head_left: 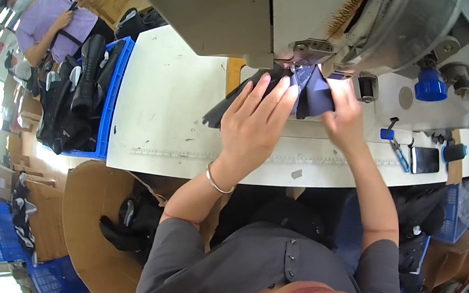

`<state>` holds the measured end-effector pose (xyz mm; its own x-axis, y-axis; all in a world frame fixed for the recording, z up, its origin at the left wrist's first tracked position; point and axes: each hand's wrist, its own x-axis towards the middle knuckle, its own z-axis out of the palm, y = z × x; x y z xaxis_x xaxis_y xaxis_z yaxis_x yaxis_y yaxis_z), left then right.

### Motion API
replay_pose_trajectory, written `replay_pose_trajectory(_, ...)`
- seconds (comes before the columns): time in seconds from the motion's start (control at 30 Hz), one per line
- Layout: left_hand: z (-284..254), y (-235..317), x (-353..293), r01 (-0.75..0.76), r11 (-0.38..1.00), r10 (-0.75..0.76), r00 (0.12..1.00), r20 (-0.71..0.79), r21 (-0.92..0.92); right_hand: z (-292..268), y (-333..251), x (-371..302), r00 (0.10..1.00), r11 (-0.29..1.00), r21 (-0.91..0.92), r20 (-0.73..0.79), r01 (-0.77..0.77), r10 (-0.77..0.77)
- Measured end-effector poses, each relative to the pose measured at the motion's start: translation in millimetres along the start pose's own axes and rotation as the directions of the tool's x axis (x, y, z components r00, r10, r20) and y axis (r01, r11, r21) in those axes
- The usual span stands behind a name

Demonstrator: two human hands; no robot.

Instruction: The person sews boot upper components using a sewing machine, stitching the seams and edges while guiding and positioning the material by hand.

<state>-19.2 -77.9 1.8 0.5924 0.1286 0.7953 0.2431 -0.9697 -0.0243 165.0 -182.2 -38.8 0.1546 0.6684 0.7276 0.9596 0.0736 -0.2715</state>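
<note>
A dark piece of sewing work (317,98), black on the left and bluish-purple on the right, lies under the head of a white sewing machine (224,7). My left hand (256,116) rests flat on its black part, fingers stretched toward the needle area. At the right end, my right hand (344,114) pinches the bluish part, with some fingertips hidden under the machine head. The needle itself is hard to make out. The piece's exact kind cannot be told.
The white table (161,112) carries a ruler strip (185,154). Blue-handled snips (399,155) and a phone (425,161) lie to the right. At left, a blue crate (110,99) holds black boots (88,75). A cardboard box (81,215) stands below. Another person (60,20) works far left.
</note>
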Motion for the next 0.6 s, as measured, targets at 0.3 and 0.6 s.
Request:
replay_pose_trajectory(0.3, 13.4, 29.4, -1.6, 0.013, 0.953, 0.003, 0.999, -0.053, 0.303, 23.4, 22.4, 18.7, 0.921, 0.865, 0.484, -0.265, -0.130, 0.287)
replay_pose_trajectory(0.6, 15.3, 25.9, -0.9, -0.007, 0.949, 0.026, 0.998, -0.058, 0.315, 28.6, 21.8, 19.6, 0.908, 0.802, 0.589, -0.278, -0.097, 0.314)
